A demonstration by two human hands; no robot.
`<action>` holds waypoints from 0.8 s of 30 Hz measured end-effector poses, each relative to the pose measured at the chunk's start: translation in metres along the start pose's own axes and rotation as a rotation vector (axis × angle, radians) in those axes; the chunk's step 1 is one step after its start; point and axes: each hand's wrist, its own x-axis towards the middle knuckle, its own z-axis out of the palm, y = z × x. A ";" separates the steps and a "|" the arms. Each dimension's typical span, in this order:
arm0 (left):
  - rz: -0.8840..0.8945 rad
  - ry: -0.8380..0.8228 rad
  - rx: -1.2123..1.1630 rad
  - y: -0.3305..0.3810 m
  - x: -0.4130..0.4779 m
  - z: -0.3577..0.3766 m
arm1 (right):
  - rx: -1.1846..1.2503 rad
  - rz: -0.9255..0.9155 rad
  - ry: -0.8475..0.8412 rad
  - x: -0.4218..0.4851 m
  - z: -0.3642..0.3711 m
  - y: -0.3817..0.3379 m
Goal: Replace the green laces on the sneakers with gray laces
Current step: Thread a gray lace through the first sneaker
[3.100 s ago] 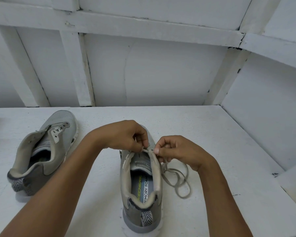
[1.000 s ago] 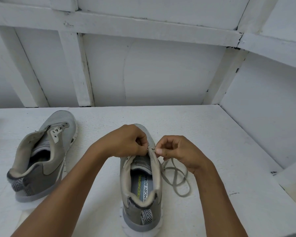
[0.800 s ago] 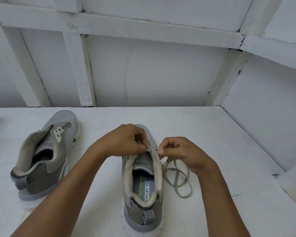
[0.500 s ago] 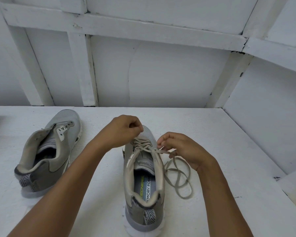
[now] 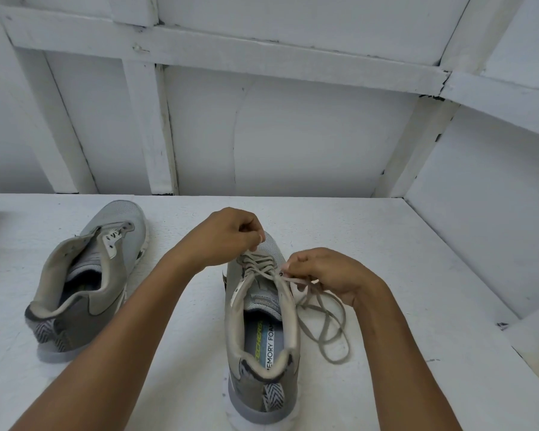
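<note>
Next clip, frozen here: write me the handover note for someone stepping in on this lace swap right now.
Left hand: pinches the gray lace at the toe end of the lacing on the near sneaker.
Right hand: pinches the same lace beside the right-side eyelets; its slack lies looped on the table to the right.
Done: several crossings are threaded on the near sneaker; no green lace is in view.
Left: finish its upper eyelets, then lace the second sneaker, which shows bare eyelets.
</note>
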 end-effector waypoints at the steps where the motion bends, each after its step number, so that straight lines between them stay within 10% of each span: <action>1: 0.007 -0.008 -0.015 0.000 0.001 0.000 | 0.063 -0.027 0.043 0.000 -0.002 0.000; 18: 0.164 -0.135 -0.511 0.036 0.010 0.027 | 0.323 -0.330 0.405 -0.021 -0.024 -0.028; 24: 0.008 0.162 0.210 0.009 0.026 0.036 | 0.384 -0.309 0.457 -0.028 -0.031 -0.032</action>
